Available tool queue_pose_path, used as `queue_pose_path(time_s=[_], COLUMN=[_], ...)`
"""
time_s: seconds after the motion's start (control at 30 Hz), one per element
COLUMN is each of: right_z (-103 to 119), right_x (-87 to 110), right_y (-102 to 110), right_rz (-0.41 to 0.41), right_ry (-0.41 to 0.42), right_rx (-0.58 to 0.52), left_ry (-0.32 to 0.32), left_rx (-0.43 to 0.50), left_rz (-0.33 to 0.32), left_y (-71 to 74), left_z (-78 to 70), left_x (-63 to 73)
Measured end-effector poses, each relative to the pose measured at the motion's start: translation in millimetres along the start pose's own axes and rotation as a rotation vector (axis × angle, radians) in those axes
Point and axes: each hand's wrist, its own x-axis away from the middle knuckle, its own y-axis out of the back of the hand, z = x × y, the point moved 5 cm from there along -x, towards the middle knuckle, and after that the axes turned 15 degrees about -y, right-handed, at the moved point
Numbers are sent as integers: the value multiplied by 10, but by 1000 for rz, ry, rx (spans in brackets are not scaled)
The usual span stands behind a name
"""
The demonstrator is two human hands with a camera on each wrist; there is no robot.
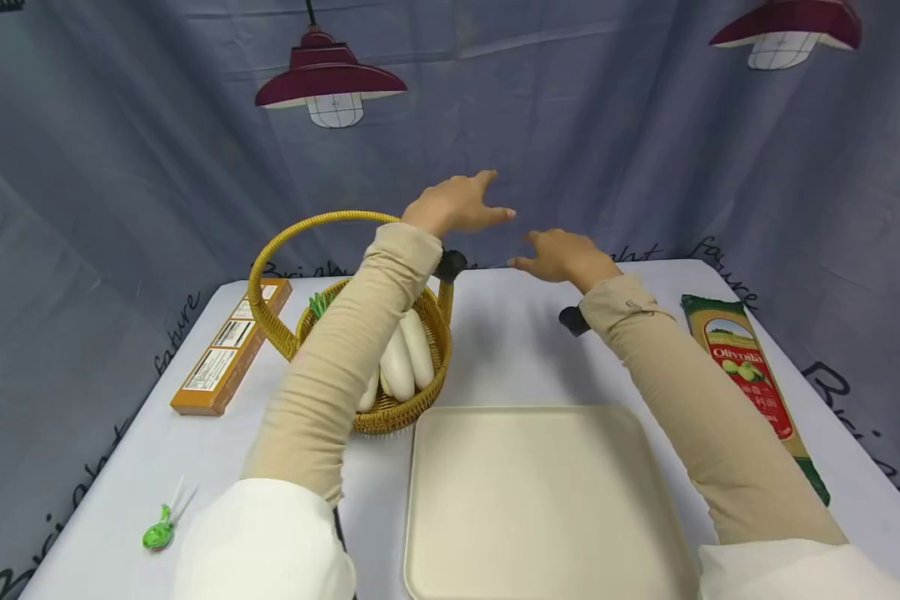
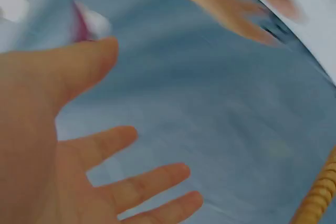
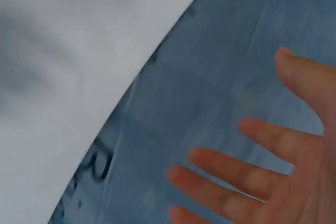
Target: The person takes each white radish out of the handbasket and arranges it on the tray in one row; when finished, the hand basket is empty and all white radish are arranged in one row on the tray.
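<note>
Both hands are raised above the far part of the table with nothing in them. My left hand (image 1: 457, 202) has its fingers spread, just right of the handle of a wicker basket (image 1: 438, 367). In the left wrist view the same hand (image 2: 105, 145) shows straight, parted fingers, with a piece of the basket handle (image 2: 317, 198) at lower right. White radishes (image 1: 403, 358) lie in the basket, partly hidden by the left forearm. My right hand (image 1: 562, 257) is held over the back edge, fingers extended; the right wrist view shows this hand (image 3: 262, 171) with fingers apart.
A cream tray (image 1: 532, 500) lies at the front middle of the white table (image 1: 487, 333). An orange-brown box (image 1: 232, 346) stands left of the basket, a green-wrapped lollipop (image 1: 161, 529) nearer the front left. On the right lies an Olivoila packet (image 1: 750, 375). A grey-blue curtain (image 1: 570, 125) hangs behind.
</note>
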Motion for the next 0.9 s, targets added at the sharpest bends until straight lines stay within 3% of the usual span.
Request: queue_pose_path(time_s=[0.07,0.17,0.3,0.4,0.47,0.5,0.57,0.6,0.67,0.73,0.8,0.9], right_z=[100,241,405,557,652,702,793,830,896,959,1019,1113], right_x=[84,230,448,623,749,811,934,981,1056,1108,1135,1138], right_y=[-97,-257,-505,-683,-781,-826,-896,-927,-988,-1047,-1110,-1201], right_rz=[60,100,130,130,119,113,94,77,55,36,24,9], right_ry=[57,145,282,382,431,461,521,544,583,606,615,620], right_rx=[-14,-75,-209,-338,-432,-484,-586,-631,-720,-791,-852,-926], left_ry=[-91,-231,-368,-383,-324,-266,-114,-30,123,234,288,307], left_rx=[-20,-67,-29,48,113,153,247,294,385,461,519,614], left_rz=[-49,-228,-567,-831,-974,-1035,-1117,-1125,-1121,-1093,-1041,-946], left_y=[64,87,-54,-327,-600,-764,-1115,-1283,-1598,-1862,-2065,-2291], left_z=[-120,-278,-354,-214,-13,123,428,578,843,1043,1174,1288], left_x=[213,647,1333,1802,2021,2105,2218,2243,2276,2287,2265,2199])
